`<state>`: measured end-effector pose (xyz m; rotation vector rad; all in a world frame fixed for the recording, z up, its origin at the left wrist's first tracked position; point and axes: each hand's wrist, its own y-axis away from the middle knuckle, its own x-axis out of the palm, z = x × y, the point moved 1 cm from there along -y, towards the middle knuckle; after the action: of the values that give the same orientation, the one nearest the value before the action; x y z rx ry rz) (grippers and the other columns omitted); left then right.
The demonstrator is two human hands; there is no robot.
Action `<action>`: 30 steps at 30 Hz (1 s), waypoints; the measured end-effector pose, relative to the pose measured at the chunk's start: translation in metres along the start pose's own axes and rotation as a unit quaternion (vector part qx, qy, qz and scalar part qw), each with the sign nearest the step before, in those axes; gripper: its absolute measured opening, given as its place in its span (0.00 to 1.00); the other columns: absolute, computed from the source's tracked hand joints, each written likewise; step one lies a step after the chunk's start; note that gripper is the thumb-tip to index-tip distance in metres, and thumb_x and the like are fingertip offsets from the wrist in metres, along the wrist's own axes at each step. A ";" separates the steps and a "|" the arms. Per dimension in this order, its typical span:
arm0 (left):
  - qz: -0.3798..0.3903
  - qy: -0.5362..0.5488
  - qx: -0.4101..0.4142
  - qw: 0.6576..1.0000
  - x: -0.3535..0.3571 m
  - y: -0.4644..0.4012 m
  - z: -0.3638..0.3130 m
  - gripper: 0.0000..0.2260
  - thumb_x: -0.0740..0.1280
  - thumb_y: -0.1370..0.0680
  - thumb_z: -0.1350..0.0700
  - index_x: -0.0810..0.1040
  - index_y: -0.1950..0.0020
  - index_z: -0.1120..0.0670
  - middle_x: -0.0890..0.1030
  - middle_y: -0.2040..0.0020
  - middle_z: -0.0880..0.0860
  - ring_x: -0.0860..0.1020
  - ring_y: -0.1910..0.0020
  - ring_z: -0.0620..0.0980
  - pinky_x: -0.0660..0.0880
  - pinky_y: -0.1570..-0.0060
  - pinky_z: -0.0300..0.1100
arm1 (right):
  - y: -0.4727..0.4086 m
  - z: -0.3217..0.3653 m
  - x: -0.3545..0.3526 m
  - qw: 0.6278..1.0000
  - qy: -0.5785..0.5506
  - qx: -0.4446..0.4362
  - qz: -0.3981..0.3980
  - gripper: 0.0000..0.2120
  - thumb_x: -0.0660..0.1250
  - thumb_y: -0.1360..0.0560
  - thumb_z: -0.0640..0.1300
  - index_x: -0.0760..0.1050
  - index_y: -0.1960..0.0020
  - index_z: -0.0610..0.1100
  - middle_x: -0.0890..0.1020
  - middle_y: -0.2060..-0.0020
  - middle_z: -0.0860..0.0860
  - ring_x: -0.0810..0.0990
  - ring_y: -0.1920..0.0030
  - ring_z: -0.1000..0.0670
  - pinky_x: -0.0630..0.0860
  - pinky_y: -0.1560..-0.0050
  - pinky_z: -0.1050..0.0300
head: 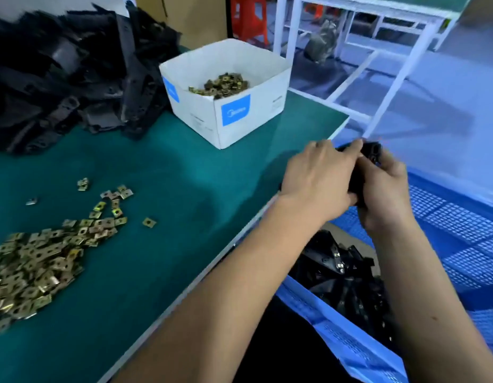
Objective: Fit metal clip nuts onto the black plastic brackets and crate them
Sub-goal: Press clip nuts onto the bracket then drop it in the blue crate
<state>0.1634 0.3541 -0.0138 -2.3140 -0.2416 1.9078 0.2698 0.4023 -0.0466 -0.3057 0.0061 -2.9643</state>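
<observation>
At five o'clock a blue mesh crate (461, 230) holds a heap of finished brackets (347, 283), dull black with small bright clips showing. Above it, at three o'clock, the left hand (320, 178) and right hand (383, 194) both curl around one black bracket (371, 153), which juts past the fingertips over the table's edge. At eight o'clock loose clip nuts (38, 261), brassy and square, lie scattered on the green table (162, 183). At twelve o'clock a white box (226, 89) holds more nuts; at ten o'clock lies a pile of bare brackets (63, 73). Beyond stands a white frame (358, 31).
</observation>
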 end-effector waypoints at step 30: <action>-0.301 0.259 -0.002 0.918 -0.013 0.025 0.038 0.04 0.70 0.24 0.54 0.83 0.52 0.54 0.82 0.57 0.47 0.80 0.60 0.48 0.78 0.58 0.48 | 0.010 -0.017 0.045 0.851 0.371 -0.366 -0.069 0.02 0.67 0.24 0.39 0.76 0.55 0.44 0.73 0.64 0.55 0.66 0.64 0.55 0.57 0.62 0.61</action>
<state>0.1251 0.3271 -0.0133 -2.2732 -0.7773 0.9736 0.2242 0.3851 -0.0545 0.8096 1.2479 -2.8539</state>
